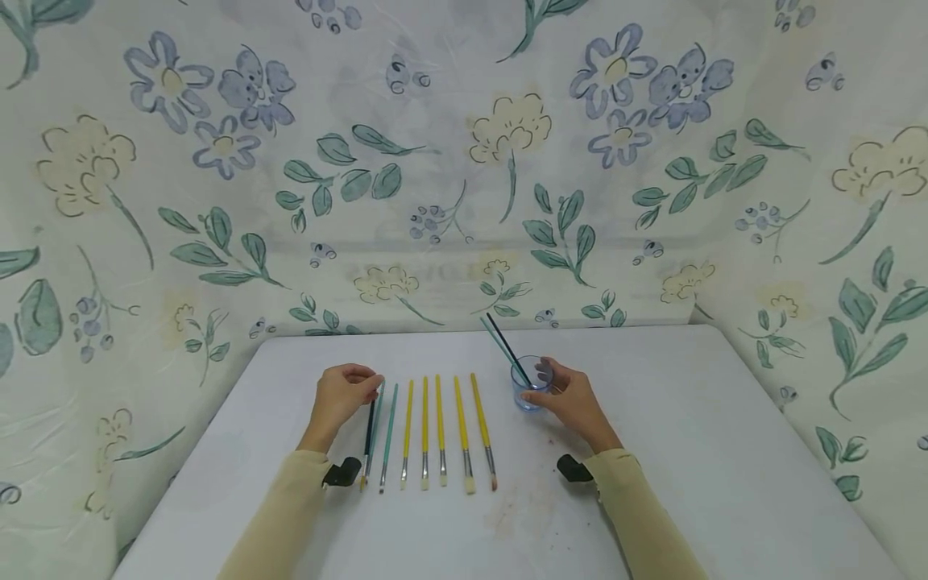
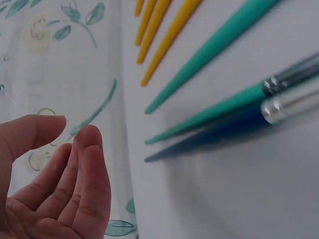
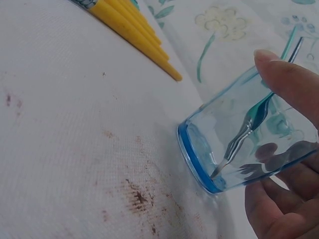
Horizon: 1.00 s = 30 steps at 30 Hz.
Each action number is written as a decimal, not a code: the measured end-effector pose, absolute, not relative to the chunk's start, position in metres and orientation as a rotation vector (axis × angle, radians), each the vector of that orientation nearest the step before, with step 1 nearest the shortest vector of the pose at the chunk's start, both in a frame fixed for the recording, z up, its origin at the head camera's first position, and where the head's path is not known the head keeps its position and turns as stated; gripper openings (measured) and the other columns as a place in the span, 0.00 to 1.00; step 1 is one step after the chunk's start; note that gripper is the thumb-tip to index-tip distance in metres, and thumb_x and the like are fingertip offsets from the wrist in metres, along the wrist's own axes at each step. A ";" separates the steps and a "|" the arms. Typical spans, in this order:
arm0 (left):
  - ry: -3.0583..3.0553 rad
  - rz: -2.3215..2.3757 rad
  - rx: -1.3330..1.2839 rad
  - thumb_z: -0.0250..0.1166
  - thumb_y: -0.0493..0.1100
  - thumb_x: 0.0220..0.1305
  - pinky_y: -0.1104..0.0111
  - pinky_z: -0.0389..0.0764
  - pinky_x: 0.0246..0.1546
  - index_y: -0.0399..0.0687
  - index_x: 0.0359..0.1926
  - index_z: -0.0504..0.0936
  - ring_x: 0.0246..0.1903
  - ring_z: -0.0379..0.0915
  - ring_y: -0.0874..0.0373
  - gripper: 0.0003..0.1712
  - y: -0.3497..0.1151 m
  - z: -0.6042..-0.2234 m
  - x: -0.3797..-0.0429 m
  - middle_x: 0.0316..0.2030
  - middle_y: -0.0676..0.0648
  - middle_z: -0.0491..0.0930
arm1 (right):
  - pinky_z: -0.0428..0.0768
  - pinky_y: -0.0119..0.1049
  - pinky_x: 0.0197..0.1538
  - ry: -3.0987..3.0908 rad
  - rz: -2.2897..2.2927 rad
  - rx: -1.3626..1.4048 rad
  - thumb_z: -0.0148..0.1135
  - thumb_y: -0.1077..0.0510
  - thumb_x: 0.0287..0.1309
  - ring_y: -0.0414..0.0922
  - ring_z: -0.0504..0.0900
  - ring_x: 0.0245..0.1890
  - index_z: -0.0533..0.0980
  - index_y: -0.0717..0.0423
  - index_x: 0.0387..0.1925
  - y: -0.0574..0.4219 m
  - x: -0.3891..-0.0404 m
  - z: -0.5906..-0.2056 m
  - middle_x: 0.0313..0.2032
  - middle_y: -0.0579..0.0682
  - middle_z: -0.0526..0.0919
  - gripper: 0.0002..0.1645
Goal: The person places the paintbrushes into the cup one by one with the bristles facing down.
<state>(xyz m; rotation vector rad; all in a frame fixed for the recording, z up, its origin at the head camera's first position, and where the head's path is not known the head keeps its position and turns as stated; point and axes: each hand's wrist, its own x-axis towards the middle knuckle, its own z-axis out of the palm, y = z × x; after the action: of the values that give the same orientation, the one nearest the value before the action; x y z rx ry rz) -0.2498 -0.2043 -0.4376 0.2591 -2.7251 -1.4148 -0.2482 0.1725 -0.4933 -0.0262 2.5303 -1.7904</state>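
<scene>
My left hand hovers over the handle ends of a dark blue paintbrush and a teal paintbrush lying close together on the table. In the left wrist view its thumb and fingertips stand apart with nothing between them. Beside these lies another teal paintbrush. With thumb and fingers around its side, my right hand grips a clear blue-tinted glass. Two thin brushes, one teal and one dark, lean in the glass, handles up and metal ends down.
Several yellow-handled paintbrushes lie in a row between the hands, bristles toward me. Brownish stains mark the white table near the glass. Floral cloth hangs behind the table and at its sides.
</scene>
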 end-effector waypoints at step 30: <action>-3.062 -1.033 0.340 0.67 0.41 0.66 0.66 0.80 0.35 0.31 0.42 0.83 0.34 0.78 0.50 0.13 -0.224 -0.466 -0.243 0.34 0.38 0.84 | 0.71 0.50 0.76 2.531 -1.782 -0.004 0.80 0.48 0.52 0.55 0.71 0.75 0.64 0.53 0.77 0.173 -0.250 -0.496 0.71 0.54 0.76 0.54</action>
<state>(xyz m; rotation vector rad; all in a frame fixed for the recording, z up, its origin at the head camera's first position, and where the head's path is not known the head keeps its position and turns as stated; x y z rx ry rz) -0.2429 -0.2237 -0.4660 0.3401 -3.0617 -1.0334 -0.2505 0.1732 -0.4956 -0.0041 2.5315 -1.7821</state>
